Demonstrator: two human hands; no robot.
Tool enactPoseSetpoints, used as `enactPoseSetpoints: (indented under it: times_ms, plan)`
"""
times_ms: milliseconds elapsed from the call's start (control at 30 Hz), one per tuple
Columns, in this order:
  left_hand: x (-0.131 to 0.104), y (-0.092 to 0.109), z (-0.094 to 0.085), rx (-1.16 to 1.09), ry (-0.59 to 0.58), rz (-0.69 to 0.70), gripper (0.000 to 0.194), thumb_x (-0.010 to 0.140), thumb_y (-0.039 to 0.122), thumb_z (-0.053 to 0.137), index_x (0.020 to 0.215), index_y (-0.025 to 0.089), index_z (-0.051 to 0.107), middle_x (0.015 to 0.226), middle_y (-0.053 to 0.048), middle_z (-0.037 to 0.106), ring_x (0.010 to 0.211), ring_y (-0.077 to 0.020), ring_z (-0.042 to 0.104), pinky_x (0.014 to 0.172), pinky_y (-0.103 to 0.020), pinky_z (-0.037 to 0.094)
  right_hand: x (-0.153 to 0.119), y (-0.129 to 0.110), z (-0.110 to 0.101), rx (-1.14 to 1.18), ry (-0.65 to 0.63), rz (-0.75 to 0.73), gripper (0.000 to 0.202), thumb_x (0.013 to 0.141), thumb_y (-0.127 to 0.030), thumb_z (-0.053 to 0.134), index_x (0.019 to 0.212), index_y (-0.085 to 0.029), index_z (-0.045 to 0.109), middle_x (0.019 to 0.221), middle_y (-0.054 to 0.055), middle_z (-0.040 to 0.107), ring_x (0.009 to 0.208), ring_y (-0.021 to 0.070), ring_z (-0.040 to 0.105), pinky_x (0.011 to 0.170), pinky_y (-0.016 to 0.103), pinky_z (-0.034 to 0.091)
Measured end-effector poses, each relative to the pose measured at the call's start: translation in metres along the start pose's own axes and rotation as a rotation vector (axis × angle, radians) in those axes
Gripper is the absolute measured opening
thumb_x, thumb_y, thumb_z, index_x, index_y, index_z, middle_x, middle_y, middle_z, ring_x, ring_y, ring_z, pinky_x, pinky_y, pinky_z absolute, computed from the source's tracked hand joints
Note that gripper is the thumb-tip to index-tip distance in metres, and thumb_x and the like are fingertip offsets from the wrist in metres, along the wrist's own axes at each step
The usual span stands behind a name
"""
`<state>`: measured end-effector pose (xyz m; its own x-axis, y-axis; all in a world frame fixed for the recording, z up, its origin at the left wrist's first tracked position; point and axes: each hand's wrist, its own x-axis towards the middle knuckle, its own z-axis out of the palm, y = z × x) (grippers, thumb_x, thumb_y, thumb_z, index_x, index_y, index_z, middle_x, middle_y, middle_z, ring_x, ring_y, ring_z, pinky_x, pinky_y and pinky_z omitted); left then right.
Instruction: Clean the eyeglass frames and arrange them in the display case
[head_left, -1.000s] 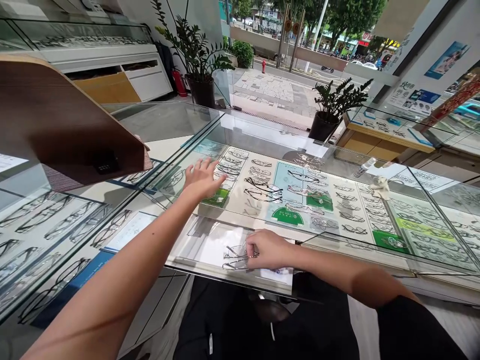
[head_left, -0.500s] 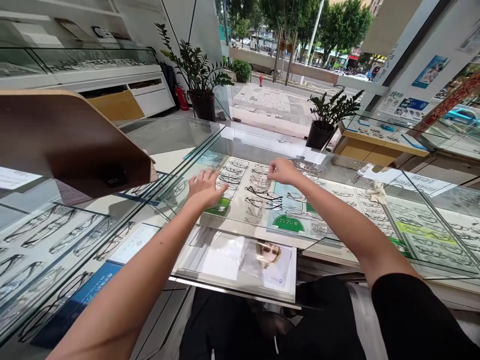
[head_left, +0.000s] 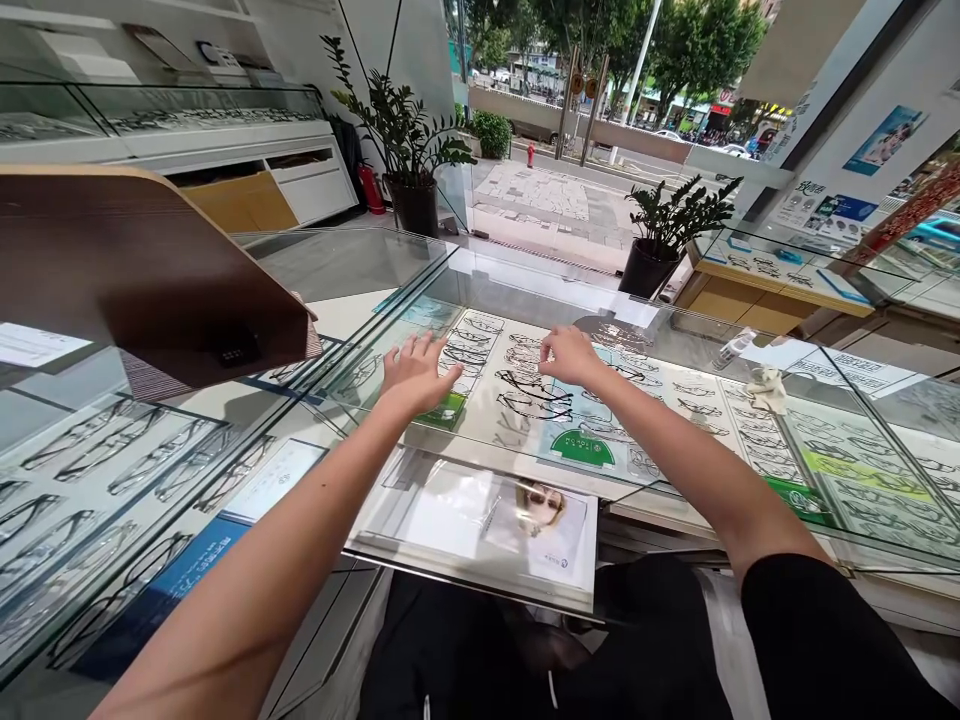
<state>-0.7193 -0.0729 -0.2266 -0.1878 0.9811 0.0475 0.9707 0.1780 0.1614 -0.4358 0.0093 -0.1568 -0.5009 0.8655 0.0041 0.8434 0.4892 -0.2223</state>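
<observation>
My left hand [head_left: 417, 377] is open, fingers spread, over the glass top [head_left: 517, 290] of a display case. Close by it, under the glass, are a row of eyeglasses [head_left: 470, 345] and a green card [head_left: 444, 412]. My right hand [head_left: 570, 356] is closed, its fingers curled together above the same glass. Whatever is inside those fingers, if anything, is hidden. Black-framed eyeglasses [head_left: 534, 398] lie in the case just below my right hand, along with a green semicircular sign [head_left: 582, 449].
A pulled-out drawer [head_left: 450, 520] with a printed picture juts toward my lap. To the left a dark wooden panel [head_left: 150, 270] rises over another eyeglasses case. A small figurine [head_left: 766, 390] and a small bottle [head_left: 735, 347] stand on the glass at right. Potted plants [head_left: 651, 262] stand beyond.
The view has shifted slightly, so the scene sits a little further right. Both hands keep nearly the same pose and place over the glass.
</observation>
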Motion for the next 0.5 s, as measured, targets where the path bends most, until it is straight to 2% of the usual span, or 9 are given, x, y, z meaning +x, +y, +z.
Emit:
enactPoseSetpoints:
  times_ms: [100, 133, 200, 267, 367, 433, 500]
  plan:
    - [-0.001, 0.001, -0.001, -0.002, -0.002, -0.002, 0.081, 0.101, 0.070, 0.027, 0.168, 0.026, 0.040, 0.182, -0.009, 0.026, 0.169, -0.0331, 0.019, 0.132, -0.058, 0.017, -0.036, -0.025, -0.023, 0.118, 0.065, -0.097, 0.007, 0.093, -0.026, 0.071, 0.098, -0.021, 0.072, 0.127, 0.011, 0.067, 0.123, 0.0310, 0.057, 0.107, 0.045, 0.043]
    - [-0.001, 0.002, -0.001, -0.002, 0.000, -0.003, 0.081, 0.101, 0.069, 0.027, 0.168, 0.025, 0.040, 0.182, -0.009, 0.026, 0.169, -0.0332, 0.019, 0.132, -0.058, 0.017, -0.054, -0.035, -0.028, 0.180, 0.047, -0.155, 0.005, 0.094, -0.026, 0.069, 0.096, -0.021, 0.071, 0.122, 0.009, 0.069, 0.119, 0.0288, 0.059, 0.104, 0.042, 0.044]
    - [-0.002, 0.004, -0.003, 0.000, 0.002, -0.005, 0.081, 0.101, 0.069, 0.027, 0.168, 0.024, 0.041, 0.182, -0.009, 0.027, 0.169, -0.0334, 0.019, 0.132, -0.059, 0.017, -0.092, -0.056, -0.023, 0.320, -0.091, -0.280, 0.009, 0.098, -0.026, 0.066, 0.092, -0.021, 0.070, 0.113, 0.006, 0.071, 0.110, 0.0243, 0.064, 0.097, 0.036, 0.046]
    - [-0.003, 0.006, -0.004, 0.006, -0.005, -0.010, 0.080, 0.102, 0.067, 0.027, 0.168, 0.024, 0.040, 0.182, -0.009, 0.026, 0.169, -0.0337, 0.018, 0.132, -0.059, 0.017, -0.127, -0.070, 0.002, 0.397, -0.279, -0.333, 0.013, 0.100, -0.028, 0.063, 0.093, -0.021, 0.071, 0.108, 0.006, 0.073, 0.102, 0.0228, 0.066, 0.088, 0.034, 0.046]
    - [-0.005, 0.009, -0.007, 0.015, -0.024, -0.020, 0.078, 0.103, 0.066, 0.028, 0.168, 0.024, 0.040, 0.182, -0.008, 0.025, 0.169, -0.0333, 0.017, 0.133, -0.058, 0.017, -0.154, -0.077, 0.067, 0.371, -0.486, -0.310, 0.008, 0.096, -0.026, 0.067, 0.095, -0.020, 0.072, 0.106, 0.008, 0.076, 0.099, 0.0245, 0.068, 0.081, 0.033, 0.046]
    - [-0.005, 0.009, -0.008, 0.024, -0.032, -0.023, 0.078, 0.103, 0.065, 0.027, 0.168, 0.024, 0.040, 0.182, -0.008, 0.025, 0.170, -0.0327, 0.016, 0.133, -0.057, 0.017, -0.145, -0.073, 0.110, 0.364, -0.467, -0.245, 0.008, 0.094, -0.025, 0.070, 0.098, -0.020, 0.073, 0.111, 0.009, 0.076, 0.105, 0.0252, 0.068, 0.085, 0.034, 0.049]
    - [-0.005, 0.009, -0.009, 0.034, -0.032, -0.021, 0.078, 0.104, 0.065, 0.027, 0.169, 0.024, 0.039, 0.182, -0.008, 0.025, 0.170, -0.0329, 0.016, 0.133, -0.057, 0.018, -0.120, -0.064, 0.138, 0.314, -0.328, -0.155, 0.009, 0.095, -0.025, 0.073, 0.102, -0.019, 0.074, 0.114, 0.009, 0.076, 0.113, 0.0253, 0.067, 0.093, 0.035, 0.053]
